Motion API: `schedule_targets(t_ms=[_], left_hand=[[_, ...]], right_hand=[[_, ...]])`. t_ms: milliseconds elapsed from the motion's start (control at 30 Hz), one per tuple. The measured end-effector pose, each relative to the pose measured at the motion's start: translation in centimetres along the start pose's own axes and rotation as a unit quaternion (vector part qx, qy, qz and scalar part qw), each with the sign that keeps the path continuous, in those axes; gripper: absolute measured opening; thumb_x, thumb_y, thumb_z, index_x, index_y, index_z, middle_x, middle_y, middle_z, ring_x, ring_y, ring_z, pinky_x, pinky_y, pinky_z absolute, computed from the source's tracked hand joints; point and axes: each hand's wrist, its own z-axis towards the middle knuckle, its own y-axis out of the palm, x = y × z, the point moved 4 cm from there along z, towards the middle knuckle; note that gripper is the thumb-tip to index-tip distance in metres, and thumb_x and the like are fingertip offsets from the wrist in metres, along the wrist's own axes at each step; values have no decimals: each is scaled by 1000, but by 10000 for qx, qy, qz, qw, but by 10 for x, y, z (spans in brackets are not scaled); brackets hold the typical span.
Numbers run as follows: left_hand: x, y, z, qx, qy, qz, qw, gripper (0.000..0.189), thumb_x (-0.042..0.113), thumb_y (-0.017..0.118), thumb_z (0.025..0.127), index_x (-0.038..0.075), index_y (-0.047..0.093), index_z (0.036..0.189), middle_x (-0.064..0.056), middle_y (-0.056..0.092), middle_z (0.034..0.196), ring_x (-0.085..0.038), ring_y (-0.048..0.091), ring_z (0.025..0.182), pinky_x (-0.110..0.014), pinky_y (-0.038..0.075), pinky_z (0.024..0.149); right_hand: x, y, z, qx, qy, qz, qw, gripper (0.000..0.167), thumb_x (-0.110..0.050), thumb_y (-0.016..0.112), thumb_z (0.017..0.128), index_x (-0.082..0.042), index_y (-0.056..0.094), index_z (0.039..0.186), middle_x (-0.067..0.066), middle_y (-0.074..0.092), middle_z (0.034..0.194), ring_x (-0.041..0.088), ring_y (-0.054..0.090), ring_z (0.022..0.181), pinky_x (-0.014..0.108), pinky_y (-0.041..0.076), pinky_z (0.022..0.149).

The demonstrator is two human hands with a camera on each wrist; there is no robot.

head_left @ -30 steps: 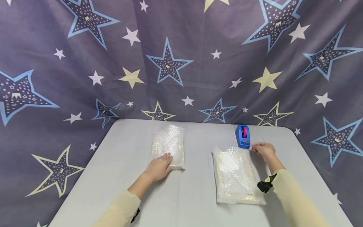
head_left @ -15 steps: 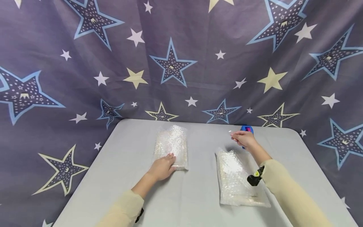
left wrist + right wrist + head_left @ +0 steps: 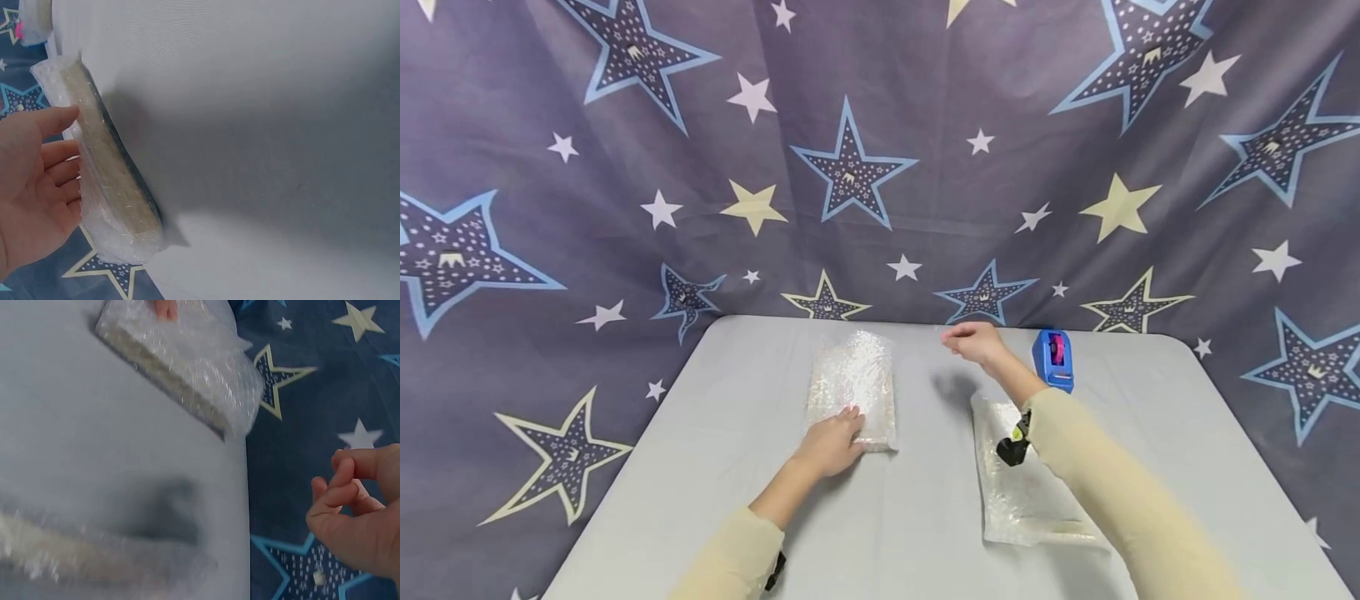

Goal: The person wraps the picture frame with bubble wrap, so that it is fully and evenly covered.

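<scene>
My left hand rests on the near end of a bubble-wrapped parcel, flat and rectangular, left of the table's middle. The left wrist view shows the thumb and relaxed fingers against its wrapped edge. Above the table's far part, my right hand has thumb and index fingertip pinched together on a short bit of clear tape, barely visible at the fingertips. A second, larger bubble-wrapped parcel lies on the right, partly hidden under the right forearm. Behind it stands a blue tape dispenser with a pink core.
Both parcels lie on a white table with rounded far corners. A dark curtain printed with stars hangs right behind the table's far edge and along the left side.
My right hand has left the tape dispenser, carrying a bit of tape leftward over the table's far part. My left hand stays on the left parcel.
</scene>
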Motion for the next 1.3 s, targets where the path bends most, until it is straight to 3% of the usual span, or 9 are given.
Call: schedule_targets(t_ms=[233, 533, 633, 767, 900, 1133, 1300], left_hand=[[2, 1, 3, -37, -5, 14, 10000, 48, 29, 62, 90, 1, 58, 130, -19, 54, 139, -34, 51, 132, -47, 45, 109], [-1, -4, -1, 141, -106, 128, 9998, 46, 25, 64, 89, -1, 59, 127, -22, 56, 136, -36, 53, 129, -49, 47, 106], [0, -4, 2, 150, -55, 130, 9998, 47, 24, 64, 88, -2, 59, 127, -22, 57, 136, -37, 53, 129, -49, 47, 106], [1, -3, 4, 115, 49, 90, 9999, 47, 22, 64, 87, -3, 59, 127, -23, 57, 135, -37, 53, 129, -49, 47, 105], [0, -2, 4, 126, 61, 53, 9999, 47, 22, 64, 87, -3, 59, 127, -23, 57, 136, -38, 53, 129, -49, 47, 105], [0, 2, 4, 249, 143, 5, 9996, 48, 22, 64, 87, -4, 59, 127, -23, 57, 135, -38, 53, 129, -49, 47, 106], [-1, 3, 5, 271, 141, 33, 9995, 47, 22, 64, 87, -4, 59, 126, -23, 57, 135, -38, 53, 129, -48, 46, 107]], right_hand=[[-4, 32, 19, -168, -447, -385, 9981, 21, -9, 68, 87, 2, 72, 104, 8, 75, 89, 7, 62, 67, 17, 52, 65], [-13, 97, 28, -764, -1151, -934, 9860, 18, -10, 63, 88, 4, 71, 96, 6, 70, 74, 1, 54, 61, 12, 46, 58], [-14, 114, 27, -962, -1370, -1439, 9753, 17, -12, 61, 89, 1, 72, 94, 9, 72, 78, 0, 53, 63, 11, 44, 58], [-15, 132, 25, -1306, -1796, -2129, 9515, 17, -9, 58, 89, -2, 72, 91, 11, 73, 82, 1, 51, 63, 11, 43, 60], [-19, 146, 23, -1587, -2190, -2412, 9320, 16, -10, 59, 89, -3, 73, 90, 11, 72, 80, 0, 48, 62, 11, 42, 61], [-12, 159, 22, -1873, -2015, -2532, 9275, 15, -9, 58, 89, -4, 72, 91, 4, 67, 74, 3, 45, 63, 11, 39, 61], [-10, 158, 25, -1634, -2080, -2662, 9269, 16, -8, 56, 89, -5, 71, 88, 8, 71, 81, 4, 47, 65, 13, 40, 62]])
